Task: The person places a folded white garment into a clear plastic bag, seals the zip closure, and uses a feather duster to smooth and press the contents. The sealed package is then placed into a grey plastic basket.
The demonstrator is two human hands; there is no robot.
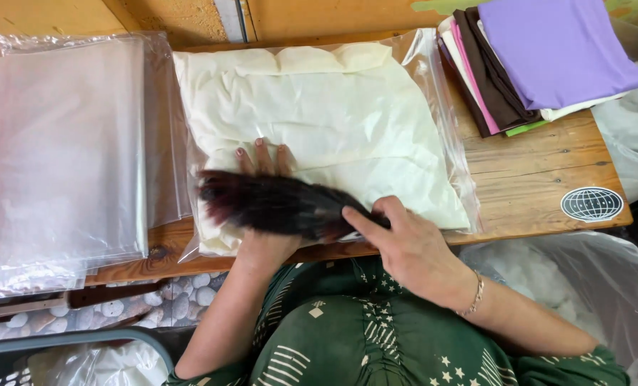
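1. Head view, looking down: cream cushion point(333, 114) sealed inside a clear plastic bag point(444, 121), lying flat across the middle of the wooden table point(541, 179), near edge overhanging slightly toward the lap.
2. Dark blurred streak point(276, 204) across the lower part of the cushion, black with a reddish tinge, too smeared to identify; possibly a lock of hair swung into view.
3. Left hand point(265, 164) laid flat on the bagged cushion, palm down, fingers spread and stretched forward, closed on nothing, partly hidden under the dark streak.
4. Right hand point(405, 246) at the near edge of the bag, index finger extended and touching the dark streak's right end; grip on anything impossible to tell, fingertips hidden. Thin bracelet point(475, 294) at the wrist.
5. Just left of the cushion, touching it: stack of empty clear plastic bags point(61, 143) draped over the table's left end.
6. Far right corner of the table: pile of folded fabrics point(541, 57), purple on top, brown, pink, white and green beneath.
7. Round black-and-white globe sticker point(591, 204) on the table's right end.
8. Below right, beside the lap: open plastic sack of white stuffing point(548, 268).
9. Bottom left: grey basket rim point(69, 339) above a pebbled floor point(162, 304).
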